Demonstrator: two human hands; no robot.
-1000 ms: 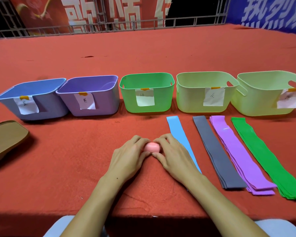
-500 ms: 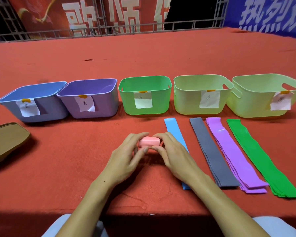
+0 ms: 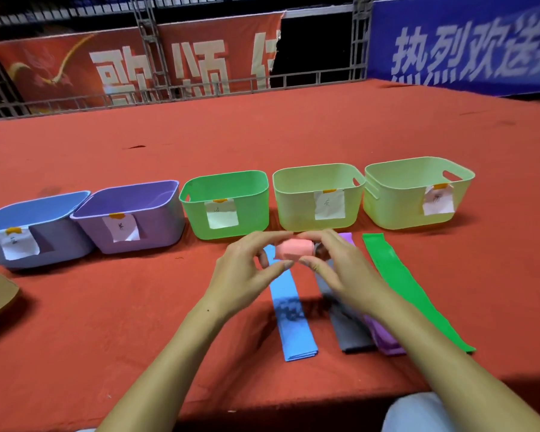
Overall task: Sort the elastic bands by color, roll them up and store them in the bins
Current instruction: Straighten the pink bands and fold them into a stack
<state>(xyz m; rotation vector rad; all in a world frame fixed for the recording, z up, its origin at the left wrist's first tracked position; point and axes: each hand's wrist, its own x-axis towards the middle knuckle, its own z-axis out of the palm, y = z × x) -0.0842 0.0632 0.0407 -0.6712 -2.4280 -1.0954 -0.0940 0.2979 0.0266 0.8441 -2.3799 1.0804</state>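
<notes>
The left hand [image 3: 247,272] and the right hand [image 3: 337,269] pinch the pink roll [image 3: 294,250] between them, raised above the blue band [image 3: 289,304]. The roll looks light and soft; I think its two ends need holding, or it unrolls.

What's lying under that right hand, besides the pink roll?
Under the right hand lie the gray band and purple band on the red cloth. Only their near ends and the purple band's far tip show; the hand and forearm cover the rest.
</notes>
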